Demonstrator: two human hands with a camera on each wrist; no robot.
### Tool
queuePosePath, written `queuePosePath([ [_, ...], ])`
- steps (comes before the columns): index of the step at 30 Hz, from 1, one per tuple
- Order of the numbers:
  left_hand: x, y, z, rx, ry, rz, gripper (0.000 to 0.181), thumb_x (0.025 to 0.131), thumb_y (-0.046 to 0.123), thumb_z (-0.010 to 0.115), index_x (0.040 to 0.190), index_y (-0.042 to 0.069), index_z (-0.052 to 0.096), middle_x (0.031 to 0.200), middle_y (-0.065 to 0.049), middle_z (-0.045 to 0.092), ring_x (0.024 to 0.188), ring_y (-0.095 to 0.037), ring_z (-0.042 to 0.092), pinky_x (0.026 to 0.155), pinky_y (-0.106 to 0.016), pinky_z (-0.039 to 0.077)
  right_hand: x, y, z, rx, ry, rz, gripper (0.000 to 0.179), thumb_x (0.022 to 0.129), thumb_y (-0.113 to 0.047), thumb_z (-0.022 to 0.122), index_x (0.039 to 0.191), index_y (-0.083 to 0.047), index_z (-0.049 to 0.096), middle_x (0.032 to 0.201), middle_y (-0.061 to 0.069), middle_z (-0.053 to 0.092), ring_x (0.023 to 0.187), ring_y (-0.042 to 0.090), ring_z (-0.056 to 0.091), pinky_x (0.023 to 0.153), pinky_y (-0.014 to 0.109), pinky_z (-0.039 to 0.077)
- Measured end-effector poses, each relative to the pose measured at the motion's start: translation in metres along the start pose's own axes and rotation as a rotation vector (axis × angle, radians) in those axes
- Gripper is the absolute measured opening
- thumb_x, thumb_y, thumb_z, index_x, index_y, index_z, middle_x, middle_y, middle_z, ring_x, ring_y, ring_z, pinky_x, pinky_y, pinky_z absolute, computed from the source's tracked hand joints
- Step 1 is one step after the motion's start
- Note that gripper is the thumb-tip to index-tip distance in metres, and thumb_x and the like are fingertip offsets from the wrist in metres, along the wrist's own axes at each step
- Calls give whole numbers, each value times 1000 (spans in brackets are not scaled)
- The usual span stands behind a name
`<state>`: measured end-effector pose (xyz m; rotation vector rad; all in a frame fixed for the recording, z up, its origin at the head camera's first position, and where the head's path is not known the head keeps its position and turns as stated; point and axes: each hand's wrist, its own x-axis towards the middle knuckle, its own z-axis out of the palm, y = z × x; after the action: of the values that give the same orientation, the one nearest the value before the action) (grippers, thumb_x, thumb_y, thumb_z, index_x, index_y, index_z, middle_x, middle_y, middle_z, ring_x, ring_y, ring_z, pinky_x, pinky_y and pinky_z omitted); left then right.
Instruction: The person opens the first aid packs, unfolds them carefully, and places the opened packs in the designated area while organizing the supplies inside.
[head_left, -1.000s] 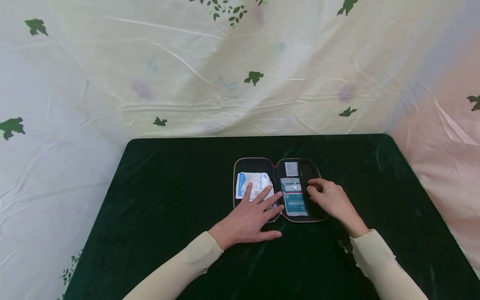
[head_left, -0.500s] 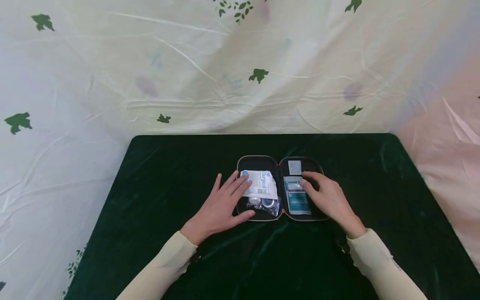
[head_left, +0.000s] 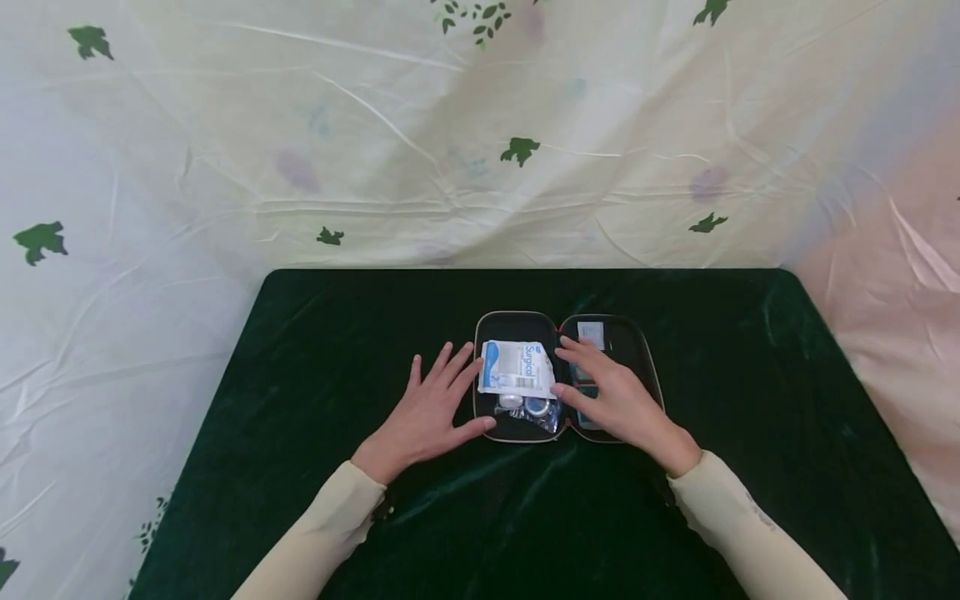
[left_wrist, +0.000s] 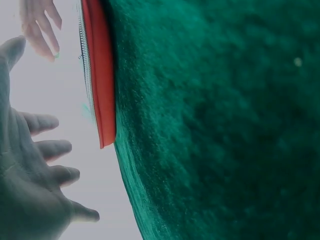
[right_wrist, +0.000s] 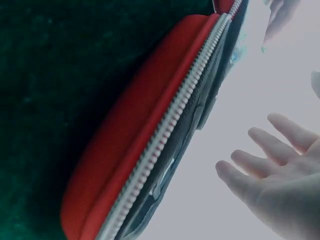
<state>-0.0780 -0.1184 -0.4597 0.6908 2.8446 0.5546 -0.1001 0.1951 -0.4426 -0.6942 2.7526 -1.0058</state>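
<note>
A zip case [head_left: 517, 323] lies unfolded on the table, black inside, with a red outer shell [right_wrist: 135, 125] in the right wrist view. Its left half holds a white and blue packet [head_left: 513, 367] marked "Surgical". Below that packet are a small white roll [head_left: 510, 402] and a blue-ringed roll [head_left: 538, 407] in clear wrap. My left hand [head_left: 427, 408] is spread, fingertips right at the case's left edge. Over the right half, my right hand [head_left: 618, 400] reaches with extended fingers toward the middle fold, partly hiding a teal packet [head_left: 590, 418]. Neither hand grips anything.
A small white square packet [head_left: 591, 333] sits at the top of the case's right half. Dark green velvet covers the table [head_left: 360, 333]. Behind it hangs a pale cloth [head_left: 420, 167] with green leaf shapes.
My left hand has drawn back leftward off the Surgical packet, uncovering the rolls. My right hand has moved left from the right half's far side toward the fold, now covering much of the teal packet.
</note>
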Motion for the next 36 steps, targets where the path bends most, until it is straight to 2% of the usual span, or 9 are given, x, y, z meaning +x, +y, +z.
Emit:
queuePosePath([
  [4,3,-2,1,0,-21,-12,89,96,74,51,165,22,31,173,-3,13,159,-32,6,120,-70,4,7,-4,5,-25,-70,-38,68,98,-46,69,152,-10,51,165,11,37,155,36,24,117,65,28],
  [11,8,-5,6,-25,-57,-25,88,96,72,52,165,22,29,174,-2,12,159,-31,5,120,-70,3,18,-4,12,-73,-173,-64,73,97,-49,70,156,-13,47,165,9,36,156,33,23,119,62,27],
  [20,9,-3,7,-9,-124,-16,91,96,77,46,166,23,25,173,0,15,159,-30,4,119,-72,1,22,-1,19,-103,-259,-93,63,101,-45,66,152,-11,52,164,8,40,153,33,31,119,59,29],
  [24,9,-3,7,-9,-136,-9,92,95,79,42,166,23,24,173,1,15,160,-29,3,119,-71,1,21,-1,18,-102,-262,-93,57,103,-39,65,151,-11,54,163,8,41,151,32,35,119,57,32],
  [29,10,-3,6,-23,-137,-10,91,96,77,45,167,24,24,173,1,15,159,-28,4,120,-70,1,19,0,15,-89,-241,-96,51,105,-36,63,150,-12,56,161,8,43,149,31,38,117,56,34],
  [36,11,-5,5,-34,-145,-30,91,96,75,47,167,24,22,173,2,15,159,-28,4,120,-69,0,16,5,10,-70,-150,-109,42,106,-30,62,144,-13,62,155,10,52,145,30,45,115,55,39],
])
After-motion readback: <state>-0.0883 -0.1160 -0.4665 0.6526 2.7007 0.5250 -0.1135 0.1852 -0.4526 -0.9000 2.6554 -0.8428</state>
